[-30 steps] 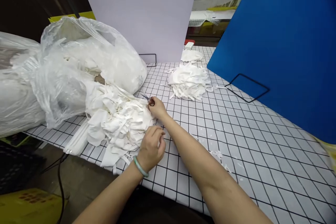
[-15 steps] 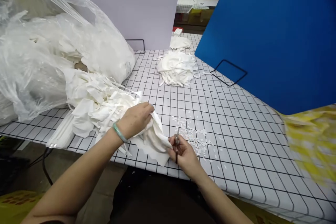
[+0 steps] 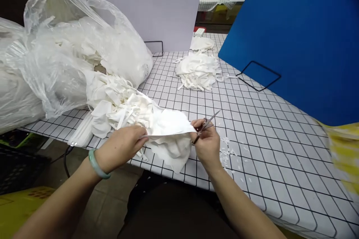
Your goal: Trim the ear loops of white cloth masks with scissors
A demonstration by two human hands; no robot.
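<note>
Since half a second ago we note the white mask piece (image 3: 168,125) lifted from the heap (image 3: 120,106) and stretched taut above the table edge (image 3: 252,179), left hand (image 3: 120,151) pinching one end, right hand (image 3: 207,143) gripping the other plus the scissors (image 3: 206,125), placing trimming underway.

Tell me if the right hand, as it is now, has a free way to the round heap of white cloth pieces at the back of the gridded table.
Probably yes: only bare gridded table lies between the right hand and the round heap of white cloth pieces. But its grip is occupied with small metal scissors.
</note>
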